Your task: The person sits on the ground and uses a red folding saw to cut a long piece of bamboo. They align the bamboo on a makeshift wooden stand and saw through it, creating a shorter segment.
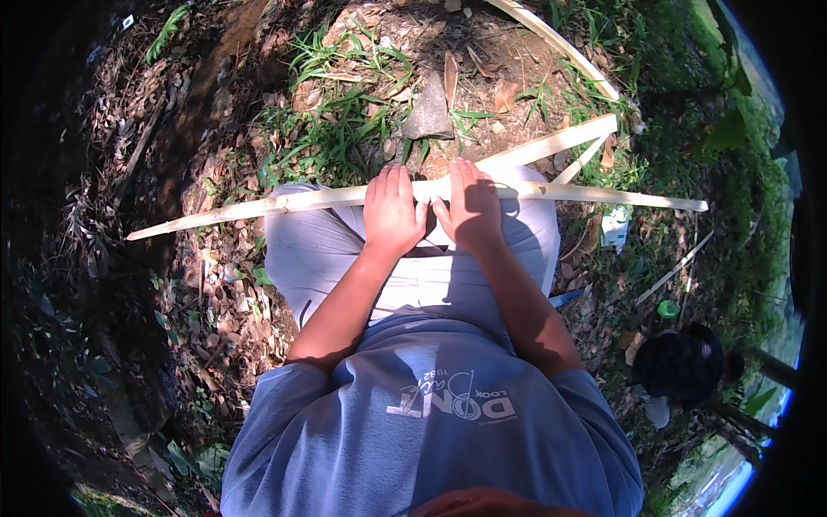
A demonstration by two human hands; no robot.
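A long pale split bamboo strip (pixel 258 207) lies across my knees, running from the far left to the right. My left hand (pixel 392 211) and my right hand (pixel 472 205) sit side by side, both closed over the strip near its middle. My legs in light grey trousers (pixel 301 250) are under it. A second pale strip (pixel 551 145) angles up to the right behind my right hand.
Bare soil, dry leaves and grass tufts (pixel 345 129) lie ahead, with a grey stone (pixel 428 112). Another long strip (pixel 560 43) lies at the top right. A thin stick (pixel 676 267), white scrap (pixel 616 228) and a dark object (pixel 685 366) are on the right.
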